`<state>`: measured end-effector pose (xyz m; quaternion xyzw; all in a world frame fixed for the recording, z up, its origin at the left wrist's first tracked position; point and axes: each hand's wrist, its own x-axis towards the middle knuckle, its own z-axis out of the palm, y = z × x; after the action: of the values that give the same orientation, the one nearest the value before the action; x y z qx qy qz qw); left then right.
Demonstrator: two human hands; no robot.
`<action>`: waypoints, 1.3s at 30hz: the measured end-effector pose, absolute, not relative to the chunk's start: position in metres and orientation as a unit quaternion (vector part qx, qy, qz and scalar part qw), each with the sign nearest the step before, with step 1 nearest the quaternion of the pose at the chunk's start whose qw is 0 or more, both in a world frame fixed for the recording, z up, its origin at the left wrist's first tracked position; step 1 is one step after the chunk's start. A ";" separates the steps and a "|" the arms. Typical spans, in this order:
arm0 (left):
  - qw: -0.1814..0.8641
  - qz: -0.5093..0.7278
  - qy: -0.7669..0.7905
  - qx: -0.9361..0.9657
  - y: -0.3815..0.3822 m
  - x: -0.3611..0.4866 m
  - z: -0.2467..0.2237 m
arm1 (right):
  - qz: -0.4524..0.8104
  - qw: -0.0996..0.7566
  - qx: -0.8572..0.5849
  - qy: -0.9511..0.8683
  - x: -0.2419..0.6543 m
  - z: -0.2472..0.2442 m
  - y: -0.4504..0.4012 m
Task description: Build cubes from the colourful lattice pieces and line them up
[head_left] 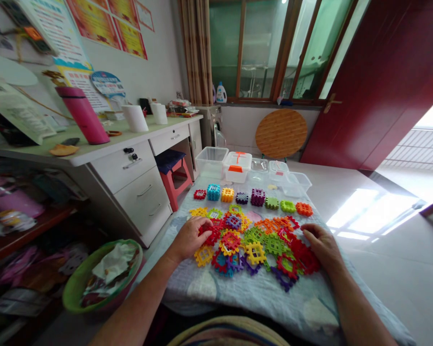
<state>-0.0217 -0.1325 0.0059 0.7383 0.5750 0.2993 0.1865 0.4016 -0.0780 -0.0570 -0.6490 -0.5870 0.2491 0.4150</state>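
My left hand (192, 236) is at the left side of a loose pile of colourful plastic interlocking squares. Its thumb and fingers close around a red interlocking square (212, 232). At the pile's right edge my right hand (322, 246) is slightly curled, fingers apart, beside several red interlocking squares (305, 254); nothing shows in its grasp. Between the hands lie green squares (274, 244), a yellow square (255, 253), orange squares (274, 225) and purple squares (283, 278). Behind the pile stands a row of single-colour stacks, among them a blue stack (213, 192) and a purple stack (258, 197).
Clear plastic boxes (212, 161) and a white-lidded box with orange clips (238, 167) line the far end of the cloth-covered table (202, 288). A green basket (72, 293) and a pink stool (176, 180) stand left. The desk (119, 154) holds a pink bottle (82, 115).
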 end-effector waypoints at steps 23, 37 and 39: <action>0.164 0.186 0.556 0.793 -0.078 -0.021 0.001 | 0.248 0.420 -0.646 -0.587 0.397 -0.049 -0.082; 0.193 0.047 0.541 0.817 -0.047 -0.010 0.024 | 0.245 0.418 -0.649 -0.587 0.396 -0.049 -0.082; 0.176 0.051 0.547 0.817 -0.049 -0.011 0.025 | 0.246 0.421 -0.648 -0.586 0.396 -0.049 -0.082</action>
<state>-0.0108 -0.0490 0.0249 0.8170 0.5467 0.0510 0.1761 0.3958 -0.0822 -0.0487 -0.6475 -0.5859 0.2458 0.4207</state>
